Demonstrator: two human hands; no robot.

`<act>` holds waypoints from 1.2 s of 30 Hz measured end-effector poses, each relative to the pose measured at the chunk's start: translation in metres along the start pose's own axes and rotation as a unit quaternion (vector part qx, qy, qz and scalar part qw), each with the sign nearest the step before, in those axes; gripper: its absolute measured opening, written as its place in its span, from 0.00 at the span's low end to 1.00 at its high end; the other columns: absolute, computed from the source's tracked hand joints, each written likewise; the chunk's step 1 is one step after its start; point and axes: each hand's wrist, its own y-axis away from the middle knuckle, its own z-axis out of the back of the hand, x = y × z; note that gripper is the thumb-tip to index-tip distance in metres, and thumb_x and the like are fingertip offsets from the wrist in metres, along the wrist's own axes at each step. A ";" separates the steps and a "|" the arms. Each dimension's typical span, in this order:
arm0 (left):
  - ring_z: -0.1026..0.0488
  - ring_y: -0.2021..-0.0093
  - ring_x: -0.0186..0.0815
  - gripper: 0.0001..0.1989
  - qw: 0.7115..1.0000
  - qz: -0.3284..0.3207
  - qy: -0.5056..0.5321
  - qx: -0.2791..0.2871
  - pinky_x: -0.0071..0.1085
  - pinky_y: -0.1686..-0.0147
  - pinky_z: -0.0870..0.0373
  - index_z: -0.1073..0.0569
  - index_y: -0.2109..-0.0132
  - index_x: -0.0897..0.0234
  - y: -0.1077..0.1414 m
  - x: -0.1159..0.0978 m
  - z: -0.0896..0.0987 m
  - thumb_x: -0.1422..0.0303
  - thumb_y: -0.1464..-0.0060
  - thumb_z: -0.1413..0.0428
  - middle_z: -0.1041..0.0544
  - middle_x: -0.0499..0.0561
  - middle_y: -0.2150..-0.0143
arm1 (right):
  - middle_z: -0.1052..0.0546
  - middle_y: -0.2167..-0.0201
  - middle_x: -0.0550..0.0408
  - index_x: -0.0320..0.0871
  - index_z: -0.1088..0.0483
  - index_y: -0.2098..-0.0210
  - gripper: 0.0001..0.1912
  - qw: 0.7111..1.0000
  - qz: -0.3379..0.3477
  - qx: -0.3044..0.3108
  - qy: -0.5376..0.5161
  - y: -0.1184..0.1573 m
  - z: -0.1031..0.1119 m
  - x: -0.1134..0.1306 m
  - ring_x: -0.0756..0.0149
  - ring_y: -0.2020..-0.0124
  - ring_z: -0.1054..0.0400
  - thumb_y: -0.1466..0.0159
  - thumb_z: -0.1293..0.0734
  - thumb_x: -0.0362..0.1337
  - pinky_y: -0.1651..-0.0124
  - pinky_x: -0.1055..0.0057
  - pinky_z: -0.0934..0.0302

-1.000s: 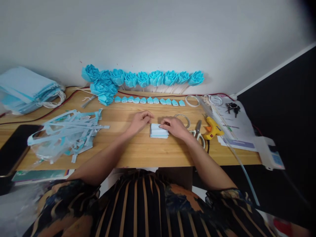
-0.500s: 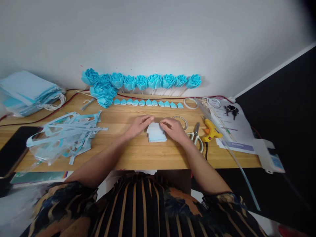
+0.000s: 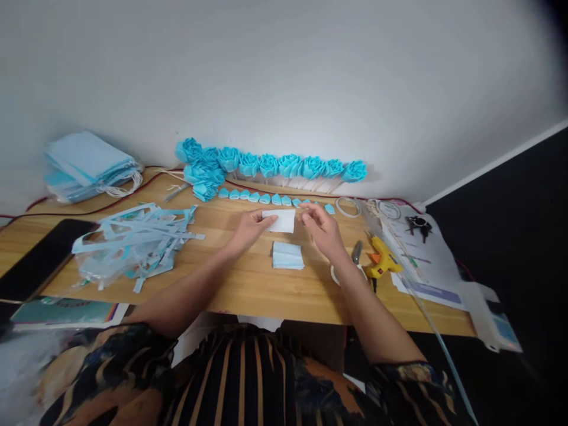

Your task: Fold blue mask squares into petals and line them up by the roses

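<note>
My left hand pinches the left end of a pale fabric piece, a small rectangle held up over the desk. Beside its right edge is my right hand, thumb and fingers apart, with nothing visible in it. A small stack of similar pale blue fabric pieces lies on the wood just below. Behind my hands runs a row of folded blue petals, partly covered by my right fingers. Several blue fabric flowers on sticks lean along the wall.
Cut fabric strips lie heaped at left, near a phone and a pile of face masks. On the right are scissors, a yellow glue gun, tape, keys and papers.
One fabric piece has come off the stack and is now raised in my left hand. My right hand has moved up and opened beside it. The camera view has shifted.
</note>
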 end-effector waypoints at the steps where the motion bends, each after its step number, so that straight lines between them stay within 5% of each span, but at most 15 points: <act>1: 0.28 0.68 0.33 0.23 1.000 -0.001 0.014 -0.015 0.30 0.64 0.32 0.21 0.65 0.69 0.000 -0.002 0.001 0.54 0.61 0.32 0.19 0.52 0.66 | 0.22 0.65 0.55 0.46 0.31 0.49 0.15 1.000 0.008 0.008 -0.004 0.001 -0.001 -0.001 0.64 0.61 0.27 0.34 0.38 0.39 0.54 0.65 0.36; 7: 0.30 0.71 0.31 0.22 0.998 -0.032 0.026 -0.047 0.27 0.71 0.36 0.22 0.63 0.70 0.000 -0.004 0.000 0.55 0.58 0.34 0.21 0.51 0.69 | 0.22 0.52 0.52 0.49 0.31 0.47 0.20 0.994 0.064 0.069 0.058 0.006 -0.007 -0.002 0.62 0.55 0.28 0.39 0.33 0.34 0.48 0.61 0.36; 11: 0.30 0.73 0.30 0.20 0.999 -0.040 0.013 -0.035 0.26 0.72 0.36 0.22 0.64 0.70 0.001 -0.003 -0.002 0.56 0.57 0.35 0.22 0.50 0.70 | 0.21 0.60 0.54 0.47 0.25 0.60 0.07 0.992 0.072 0.080 0.072 -0.002 -0.010 0.003 0.62 0.59 0.28 0.37 0.33 0.39 0.53 0.63 0.36; 14: 0.29 0.73 0.31 0.19 0.999 -0.038 0.006 -0.024 0.27 0.72 0.33 0.23 0.66 0.70 0.001 -0.003 -0.002 0.56 0.56 0.36 0.22 0.50 0.72 | 0.21 0.67 0.55 0.45 0.26 0.68 0.08 0.995 0.056 0.064 0.044 -0.006 -0.014 0.003 0.64 0.63 0.29 0.37 0.33 0.41 0.56 0.66 0.37; 21: 0.27 0.73 0.32 0.17 0.999 -0.035 -0.033 0.015 0.29 0.69 0.30 0.23 0.65 0.69 0.001 -0.002 -0.001 0.57 0.53 0.37 0.21 0.51 0.73 | 0.23 0.71 0.58 0.44 0.28 0.70 0.09 0.999 -0.015 -0.005 -0.032 0.001 -0.022 -0.009 0.68 0.68 0.31 0.38 0.32 0.43 0.60 0.69 0.36; 36: 0.23 0.67 0.36 0.23 0.995 -0.027 -0.062 0.079 0.31 0.67 0.27 0.24 0.55 0.69 0.008 -0.007 -0.005 0.54 0.50 0.39 0.20 0.53 0.66 | 0.23 0.72 0.59 0.44 0.29 0.71 0.08 0.998 -0.031 -0.051 -0.025 0.005 -0.021 -0.009 0.69 0.70 0.31 0.40 0.32 0.42 0.62 0.71 0.36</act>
